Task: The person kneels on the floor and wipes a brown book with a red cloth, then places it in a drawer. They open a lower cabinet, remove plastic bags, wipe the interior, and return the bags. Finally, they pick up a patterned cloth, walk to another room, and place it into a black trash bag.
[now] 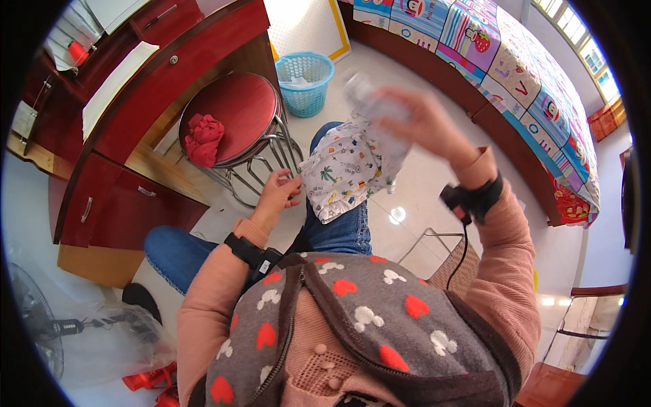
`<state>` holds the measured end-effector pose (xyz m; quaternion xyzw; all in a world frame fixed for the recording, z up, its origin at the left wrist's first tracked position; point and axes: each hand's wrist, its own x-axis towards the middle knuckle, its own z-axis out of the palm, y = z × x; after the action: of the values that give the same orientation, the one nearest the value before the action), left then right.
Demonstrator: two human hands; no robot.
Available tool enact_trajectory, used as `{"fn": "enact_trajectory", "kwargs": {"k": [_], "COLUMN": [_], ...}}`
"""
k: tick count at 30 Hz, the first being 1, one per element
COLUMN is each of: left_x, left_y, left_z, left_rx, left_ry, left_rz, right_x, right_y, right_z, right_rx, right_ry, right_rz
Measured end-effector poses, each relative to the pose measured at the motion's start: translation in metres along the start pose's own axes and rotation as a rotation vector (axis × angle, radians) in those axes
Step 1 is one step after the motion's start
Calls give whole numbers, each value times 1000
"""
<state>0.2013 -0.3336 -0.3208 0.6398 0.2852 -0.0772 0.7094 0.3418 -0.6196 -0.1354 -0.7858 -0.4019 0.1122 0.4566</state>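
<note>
A white cloth garment (pixel 338 170) printed with palm trees and small figures lies over my raised knee in blue jeans (pixel 338 231). At its left edge is my left hand (pixel 279 193), fingers apart and slightly curled; whether the fingertips touch the cloth is unclear. My right hand (pixel 424 119) is raised above the far right part of the garment and blurred by motion. In its fingers is a pale, see-through object (pixel 358 86), perhaps a plastic bottle, too blurred to name surely. The garment's far right side is partly hidden behind that hand.
Left, a red stool (pixel 239 109) carries a crumpled red cloth (pixel 204 140) beside a red wooden desk (pixel 127 107). A blue plastic basket (pixel 305 94) stands ahead. A bed with a patterned cover (pixel 508 66) is at right. A fan (pixel 33 325) stands at lower left.
</note>
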Motion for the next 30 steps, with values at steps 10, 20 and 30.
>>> {"fn": "enact_trajectory", "kwargs": {"k": [10, 20, 30], "left_x": [-14, -10, -81], "left_y": [-17, 29, 82], "left_z": [-12, -24, -30], "left_rx": [-516, 189, 150], "left_ry": [-413, -475, -537], "left_rz": [-164, 39, 371], "right_x": [-11, -19, 31], "right_y": [102, 55, -44], "right_z": [67, 77, 86], "right_rx": [-177, 419, 466], "right_ry": [94, -82, -413], "right_rz": [235, 269, -46]}}
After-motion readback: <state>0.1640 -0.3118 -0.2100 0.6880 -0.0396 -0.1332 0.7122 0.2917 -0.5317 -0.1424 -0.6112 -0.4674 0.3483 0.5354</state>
